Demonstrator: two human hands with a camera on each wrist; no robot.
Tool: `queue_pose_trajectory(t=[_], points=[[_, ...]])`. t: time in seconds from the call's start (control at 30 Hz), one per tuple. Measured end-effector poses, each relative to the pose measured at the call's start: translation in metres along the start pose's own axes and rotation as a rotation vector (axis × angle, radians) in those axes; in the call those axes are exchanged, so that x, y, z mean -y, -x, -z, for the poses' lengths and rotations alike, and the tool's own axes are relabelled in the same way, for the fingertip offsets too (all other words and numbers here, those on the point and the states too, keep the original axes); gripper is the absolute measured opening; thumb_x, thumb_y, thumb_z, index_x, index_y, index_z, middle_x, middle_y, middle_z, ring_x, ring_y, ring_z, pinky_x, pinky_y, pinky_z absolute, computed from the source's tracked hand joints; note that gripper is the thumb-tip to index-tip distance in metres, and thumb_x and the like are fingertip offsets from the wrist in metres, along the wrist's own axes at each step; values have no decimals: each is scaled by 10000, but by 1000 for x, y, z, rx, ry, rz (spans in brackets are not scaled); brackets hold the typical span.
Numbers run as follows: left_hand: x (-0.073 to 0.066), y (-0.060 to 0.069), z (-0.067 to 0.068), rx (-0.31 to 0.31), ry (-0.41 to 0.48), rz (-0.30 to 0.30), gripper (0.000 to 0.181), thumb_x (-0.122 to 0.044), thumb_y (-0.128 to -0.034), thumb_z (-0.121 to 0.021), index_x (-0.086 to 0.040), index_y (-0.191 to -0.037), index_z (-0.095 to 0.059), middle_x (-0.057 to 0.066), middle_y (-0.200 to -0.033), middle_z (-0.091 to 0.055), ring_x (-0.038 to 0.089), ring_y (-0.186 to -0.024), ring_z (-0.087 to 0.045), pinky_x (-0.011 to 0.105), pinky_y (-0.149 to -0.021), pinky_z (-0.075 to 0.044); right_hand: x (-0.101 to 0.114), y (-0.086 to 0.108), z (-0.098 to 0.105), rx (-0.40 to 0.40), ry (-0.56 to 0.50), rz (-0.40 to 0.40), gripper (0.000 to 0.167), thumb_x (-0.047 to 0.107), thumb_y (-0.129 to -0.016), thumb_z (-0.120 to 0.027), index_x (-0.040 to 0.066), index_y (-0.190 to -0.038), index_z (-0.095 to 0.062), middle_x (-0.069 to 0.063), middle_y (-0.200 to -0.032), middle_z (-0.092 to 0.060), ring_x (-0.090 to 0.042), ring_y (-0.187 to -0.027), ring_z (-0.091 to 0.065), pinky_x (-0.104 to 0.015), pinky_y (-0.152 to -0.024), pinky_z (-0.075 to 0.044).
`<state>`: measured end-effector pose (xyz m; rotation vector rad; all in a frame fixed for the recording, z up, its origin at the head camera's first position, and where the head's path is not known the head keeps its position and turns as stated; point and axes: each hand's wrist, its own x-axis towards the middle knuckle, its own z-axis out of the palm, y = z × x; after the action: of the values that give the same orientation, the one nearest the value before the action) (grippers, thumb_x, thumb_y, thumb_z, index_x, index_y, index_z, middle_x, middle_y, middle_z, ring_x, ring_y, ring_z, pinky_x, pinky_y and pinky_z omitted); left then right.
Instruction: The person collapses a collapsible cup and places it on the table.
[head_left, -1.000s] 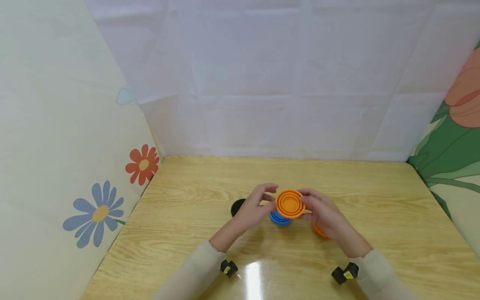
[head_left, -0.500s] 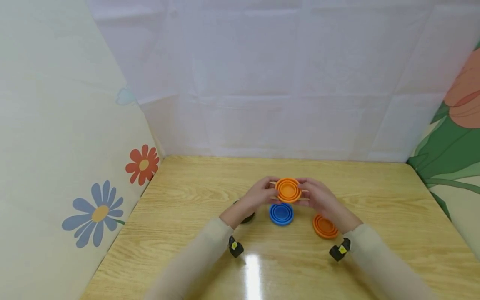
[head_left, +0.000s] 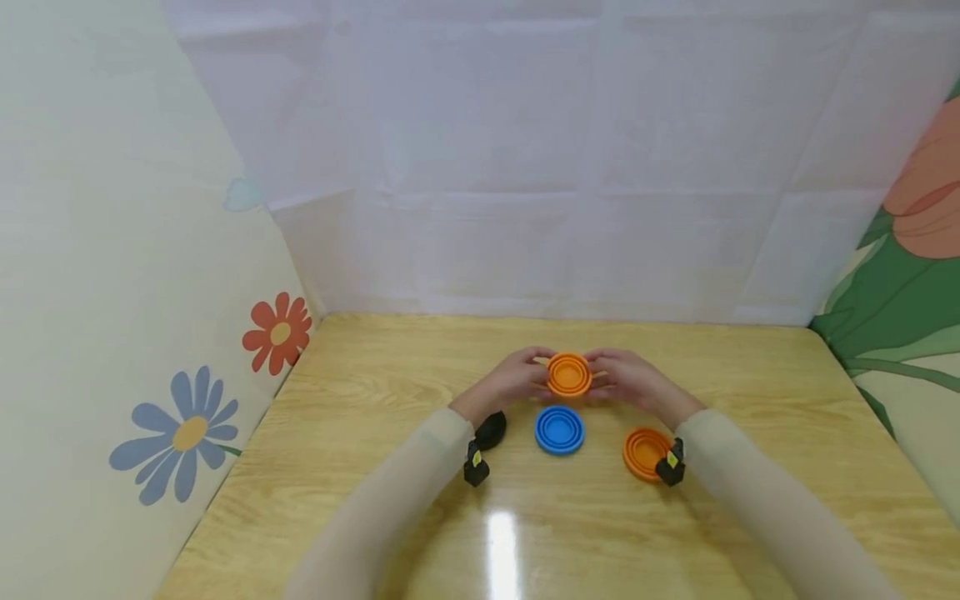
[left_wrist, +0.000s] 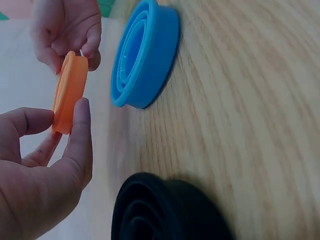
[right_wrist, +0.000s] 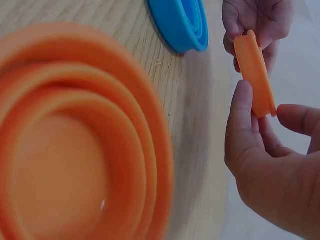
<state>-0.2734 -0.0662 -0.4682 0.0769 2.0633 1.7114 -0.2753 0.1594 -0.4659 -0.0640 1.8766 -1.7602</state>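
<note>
An orange collapsible cup (head_left: 569, 374), folded flat into rings, is held above the table between both hands. My left hand (head_left: 517, 377) pinches its left edge with thumb and fingers; my right hand (head_left: 626, 379) holds the right edge the same way. In the left wrist view the cup (left_wrist: 71, 95) stands tilted on its side, clear of the tabletop. Just nearer than the hands lies a folded blue cup (head_left: 559, 430). A darker orange folded cup (head_left: 643, 452) is below my right wrist, partly covered by the wrist camera. A black cup (head_left: 492, 430) sits beside my left wrist, partly hidden.
The wood-grain table (head_left: 757, 417) reaches back to a white cloth wall (head_left: 555, 167). Flower-patterned panels (head_left: 172, 250) close off the left and right sides. A bright light reflection (head_left: 502, 550) shows on the near tabletop.
Both hands have moved the orange cup away from me and slightly left. My left hand, earlier looser at the cup's edge, now grips it. The blue and darker orange cups have come into fuller view.
</note>
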Motion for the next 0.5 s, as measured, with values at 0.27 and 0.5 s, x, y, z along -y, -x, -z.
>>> queue_pose_trajectory(t=[0.27,0.5], points=[[3,-12,5,8,3,38,470,45,-922,-572,10,-1391,-548,219,-1257,-606,186,-843,-655,293,-763,-614,-6,-17,6,3,7,-7,408,74,-1038,-481,-95,-1408,-451,-135,-1114,-655,-186,-925,-656,-345,-868,-602],[2,-18,7,2,-22,81,431,-9,-965,-572,69,-1387,-537,238,-1261,-628,173,-852,-648,300,-793,-611,-8,-23,5,-15,56,-3,413,64,-1043,-462,-108,-1418,-439,-163,-1103,-665,-161,-895,-662,-321,-822,-611]])
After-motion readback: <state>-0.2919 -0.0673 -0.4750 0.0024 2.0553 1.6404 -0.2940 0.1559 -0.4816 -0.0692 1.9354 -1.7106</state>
